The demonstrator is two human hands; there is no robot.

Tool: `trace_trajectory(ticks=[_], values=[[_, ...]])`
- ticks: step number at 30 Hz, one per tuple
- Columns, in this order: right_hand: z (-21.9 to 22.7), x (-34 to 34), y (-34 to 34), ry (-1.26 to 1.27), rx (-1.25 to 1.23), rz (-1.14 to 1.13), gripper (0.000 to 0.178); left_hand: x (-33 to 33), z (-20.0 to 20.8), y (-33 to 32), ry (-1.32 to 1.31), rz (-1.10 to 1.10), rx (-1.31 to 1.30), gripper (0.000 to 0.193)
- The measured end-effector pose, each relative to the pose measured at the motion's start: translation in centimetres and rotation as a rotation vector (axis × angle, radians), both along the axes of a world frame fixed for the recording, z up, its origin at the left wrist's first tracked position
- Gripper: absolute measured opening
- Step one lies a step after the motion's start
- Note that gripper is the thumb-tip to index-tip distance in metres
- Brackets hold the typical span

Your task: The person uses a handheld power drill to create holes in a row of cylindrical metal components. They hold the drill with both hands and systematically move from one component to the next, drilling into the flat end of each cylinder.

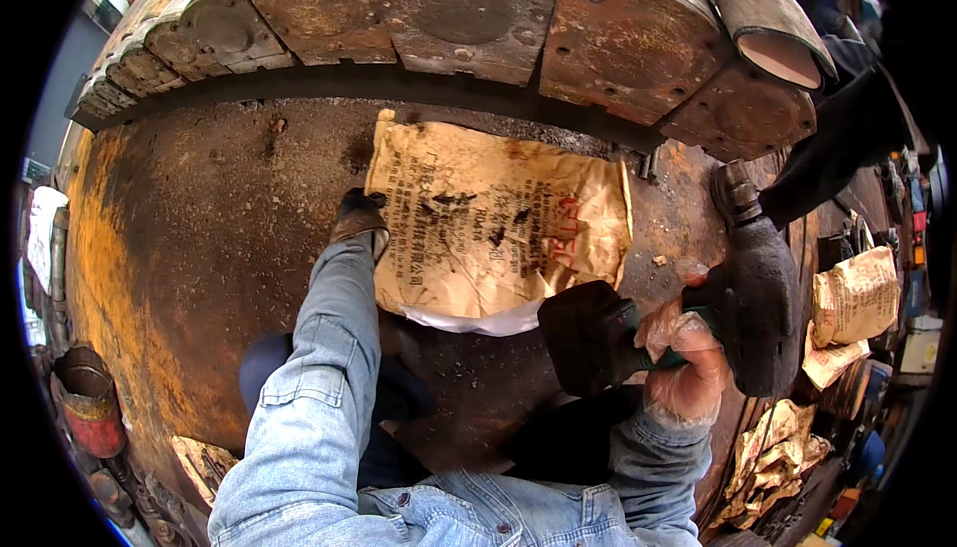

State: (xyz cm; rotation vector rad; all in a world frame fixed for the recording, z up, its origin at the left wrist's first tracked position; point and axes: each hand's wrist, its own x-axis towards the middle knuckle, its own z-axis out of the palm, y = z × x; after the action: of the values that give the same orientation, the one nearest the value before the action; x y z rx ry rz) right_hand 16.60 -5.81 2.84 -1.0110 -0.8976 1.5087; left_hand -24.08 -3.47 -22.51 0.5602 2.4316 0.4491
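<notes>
A flattened brown paper sack [478,218], creased and stained, lies on the rusty metal surface in front of me, with a pale lining showing at its near edge. My left hand [360,216], in a dark glove, is closed at the sack's left edge; its fingers are partly lost in the dark glove. On the right, my right hand [690,358], in a thin clear plastic glove, is wrapped around the handle of a cordless impact wrench [760,298]. The wrench's bulky dark battery end points left, and its socket end points away from me.
A curved row of worn metal plates [478,9] spans the far side. Another person's dark-clothed leg [832,153] is at the right. A red can [90,403] stands at the left. A folded paper bag [855,296] and crumpled paper [778,457] lie at the right.
</notes>
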Motion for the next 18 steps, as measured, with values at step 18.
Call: trace_trajectory(ticks=[18], values=[[-1.5,-3.7,0.4,-0.089,0.027,0.070,0.058,-12.2,4.5,0.8,0.245,-0.197,-0.118,0.052]])
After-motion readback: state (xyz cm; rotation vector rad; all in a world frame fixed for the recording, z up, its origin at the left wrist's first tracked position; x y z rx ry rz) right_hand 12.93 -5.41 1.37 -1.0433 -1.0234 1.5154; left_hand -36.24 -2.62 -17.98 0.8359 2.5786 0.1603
